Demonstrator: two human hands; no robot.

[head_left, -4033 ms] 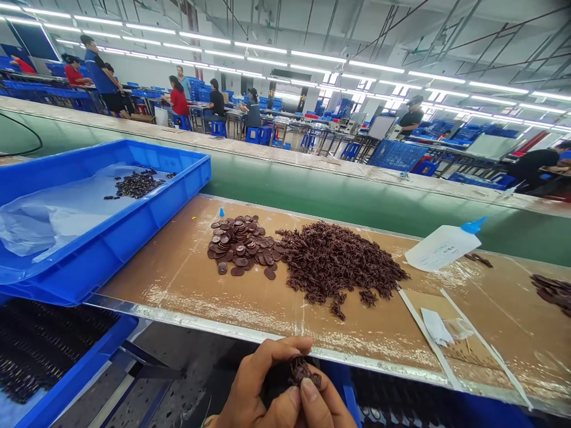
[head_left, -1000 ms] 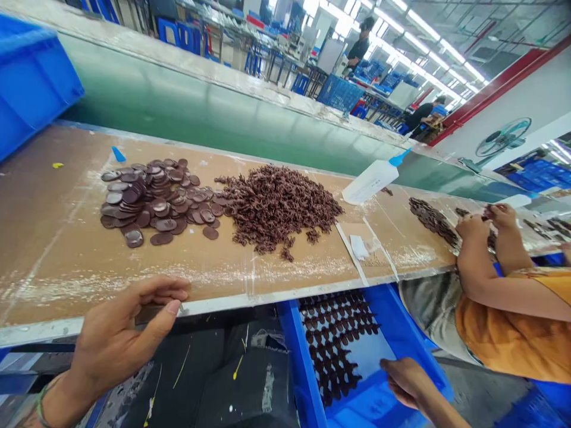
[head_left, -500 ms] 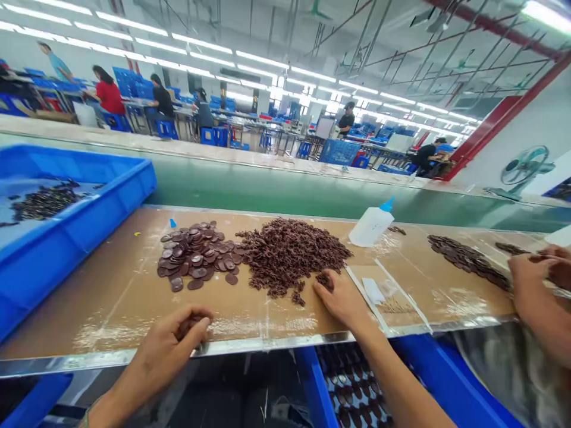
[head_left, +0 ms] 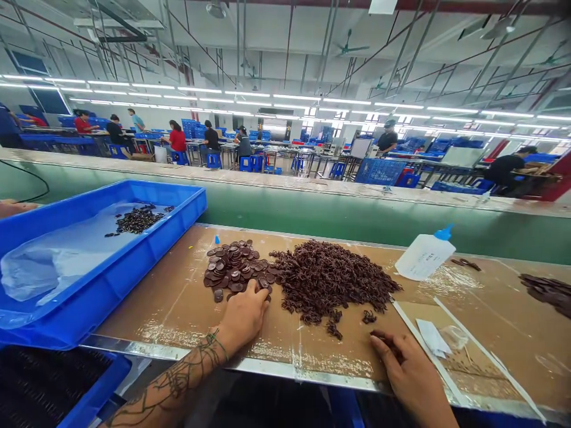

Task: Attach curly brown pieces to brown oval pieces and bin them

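My left hand [head_left: 243,315] lies on the brown board with its fingertips on the near edge of a heap of dark brown round discs [head_left: 232,268]; its fingers are together and bent on the discs. My right hand [head_left: 408,371] rests near the board's front edge, fingers curled, with a small dark piece [head_left: 379,337] at its fingertips. Between the hands lies a big pile of small brown spiky parts [head_left: 332,274], with a few strays in front of it.
A blue tray [head_left: 111,279] with a plastic sheet and some dark parts stands at the left. A white squeeze bottle with a blue tip [head_left: 423,252] lies at the right, near white strips [head_left: 430,336]. Behind runs a green conveyor [head_left: 312,208], with people at benches beyond.
My left hand has moved from the board's front edge up to the disc heap. My right hand has drawn back from the spiky pile toward the front edge. The view has swung left.
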